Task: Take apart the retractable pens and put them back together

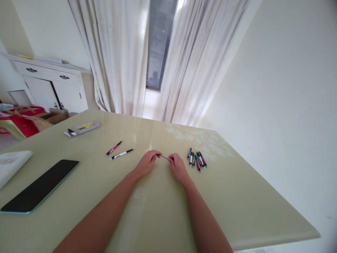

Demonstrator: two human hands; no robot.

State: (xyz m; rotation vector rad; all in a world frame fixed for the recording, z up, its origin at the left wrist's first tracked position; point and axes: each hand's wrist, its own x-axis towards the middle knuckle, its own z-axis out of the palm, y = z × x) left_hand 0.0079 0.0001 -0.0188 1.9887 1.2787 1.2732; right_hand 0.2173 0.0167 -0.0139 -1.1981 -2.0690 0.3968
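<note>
My left hand (pixel 147 163) is closed on a dark pen part (pixel 158 155) just above the tabletop. A thin dark rod, which looks like a pen refill (pixel 164 157), spans the gap to my right hand (pixel 179 168). My right thumb and fingertips pinch its other end. Most of what lies inside both hands is hidden. Left of my hands lie a white and black pen (pixel 122 154) and a pink and black pen (pixel 114 148). Several pens in blue, white, teal, pink and purple form a loose group (pixel 197 160) to the right of my right hand.
A green glossy table (pixel 252 211) carries everything. An open pen box (pixel 85 128) lies at the back left. Nearer on the left are a black tablet-like slab (pixel 42 184) and a white object (pixel 13 163). Curtains (pixel 121 59) and a white cabinet (pixel 50 84) stand beyond.
</note>
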